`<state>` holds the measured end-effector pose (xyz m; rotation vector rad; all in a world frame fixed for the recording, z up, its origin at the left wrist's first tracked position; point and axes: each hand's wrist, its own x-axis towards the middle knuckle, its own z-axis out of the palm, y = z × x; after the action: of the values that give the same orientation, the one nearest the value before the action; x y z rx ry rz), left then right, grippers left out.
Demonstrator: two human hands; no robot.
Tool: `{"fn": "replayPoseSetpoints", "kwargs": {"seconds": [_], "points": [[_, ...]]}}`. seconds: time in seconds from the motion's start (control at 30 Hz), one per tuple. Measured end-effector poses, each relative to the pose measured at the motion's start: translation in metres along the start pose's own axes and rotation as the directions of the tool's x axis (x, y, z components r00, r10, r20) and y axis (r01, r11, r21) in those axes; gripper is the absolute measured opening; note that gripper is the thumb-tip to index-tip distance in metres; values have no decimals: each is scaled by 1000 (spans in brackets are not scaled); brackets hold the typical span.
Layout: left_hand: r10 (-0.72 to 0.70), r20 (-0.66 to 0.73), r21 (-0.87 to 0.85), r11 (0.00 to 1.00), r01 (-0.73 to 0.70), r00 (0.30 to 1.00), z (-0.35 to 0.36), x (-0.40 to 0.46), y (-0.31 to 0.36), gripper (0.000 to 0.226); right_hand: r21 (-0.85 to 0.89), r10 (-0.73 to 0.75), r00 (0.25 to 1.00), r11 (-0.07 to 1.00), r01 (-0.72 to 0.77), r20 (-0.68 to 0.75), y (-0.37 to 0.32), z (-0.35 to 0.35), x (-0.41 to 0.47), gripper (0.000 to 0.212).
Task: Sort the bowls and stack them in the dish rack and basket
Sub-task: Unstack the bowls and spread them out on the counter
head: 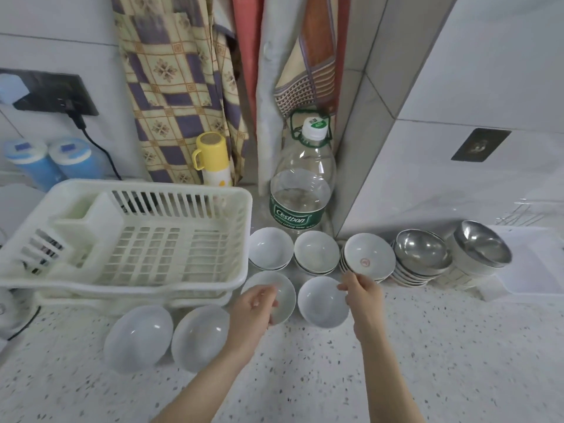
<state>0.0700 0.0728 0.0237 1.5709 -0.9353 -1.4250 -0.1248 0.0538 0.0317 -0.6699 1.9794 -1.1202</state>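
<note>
White tiled walls and hanging patterned cloths back a speckled desk. On its left stands a white slatted dish rack with nothing in it. White bowls lie in front and to the right of it: two big ones side by side at the near left, two single bowls in the middle, and behind those three short stacks, the rightmost showing a red mark inside. Further right are two tilted stacks topped by steel bowls. A large water bottle and a yellow flask stand behind.

The left hand curls loosely over the near rim of the left middle bowl; whether it grips is unclear. The right hand pinches the far right rim of the right middle bowl.
</note>
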Motion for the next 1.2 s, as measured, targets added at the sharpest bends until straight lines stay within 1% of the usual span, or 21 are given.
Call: {"fn": "replayPoseSetpoints", "kwargs": {"seconds": [0.07,0.13,0.2,0.3,0.4,0.43,0.5,0.57,0.63,0.7,0.73,0.77,0.8,0.87,0.93,1.0,1.1,1.2], "points": [[-14,-8,100,995,15,1000,16,17,5,12,-64,-32,999,998,30,-35,-4,-1,19,24],[-19,-54,183,983,28,998,27,36,7,14,-208,-47,998,977,53,35,-9,3,33,29],[-22,-121,221,974,48,992,35,53,7,25,-322,-22,992,945,60,121,-9,11,42,29],[-36,-192,244,966,83,981,42,71,5,42,-458,39,986,888,40,163,-3,22,52,30],[-78,-260,219,966,138,962,46,82,0,48,-542,67,974,838,62,214,1,30,58,31],[-102,-276,185,970,157,956,46,84,-1,50,-563,66,973,823,71,219,1,32,60,30],[-138,-292,82,982,169,946,47,89,-1,51,-568,89,973,821,49,213,1,37,63,34],[-158,-310,26,984,174,937,47,93,1,47,-563,128,965,826,24,228,0,42,68,40],[-195,-319,-10,979,202,927,46,96,3,36,-546,140,958,838,20,250,1,46,73,41],[-246,-312,-55,969,241,918,46,98,4,20,-525,141,959,851,9,245,1,48,75,41],[-263,-311,-71,965,253,913,45,99,5,10,-513,137,961,858,6,241,2,49,75,40],[-268,-313,-66,963,261,911,45,101,4,7,-500,136,963,866,0,235,2,49,76,40],[-270,-308,-54,962,267,912,45,102,4,10,-490,144,963,872,-15,227,2,50,76,39],[-276,-295,-59,961,271,915,44,106,3,5,-477,172,961,877,-51,215,1,51,77,38],[-295,-281,-58,955,291,913,44,110,2,11,-455,190,960,887,-77,207,1,53,77,31],[-291,-275,-80,957,280,916,46,112,4,12,-404,198,961,909,-106,194,1,54,78,23],[-272,-281,-78,962,261,920,47,115,6,33,-322,215,960,935,-148,182,2,56,77,25],[-283,-267,-86,959,270,921,46,114,7,42,-255,202,967,954,-159,154,0,58,73,30]]}}
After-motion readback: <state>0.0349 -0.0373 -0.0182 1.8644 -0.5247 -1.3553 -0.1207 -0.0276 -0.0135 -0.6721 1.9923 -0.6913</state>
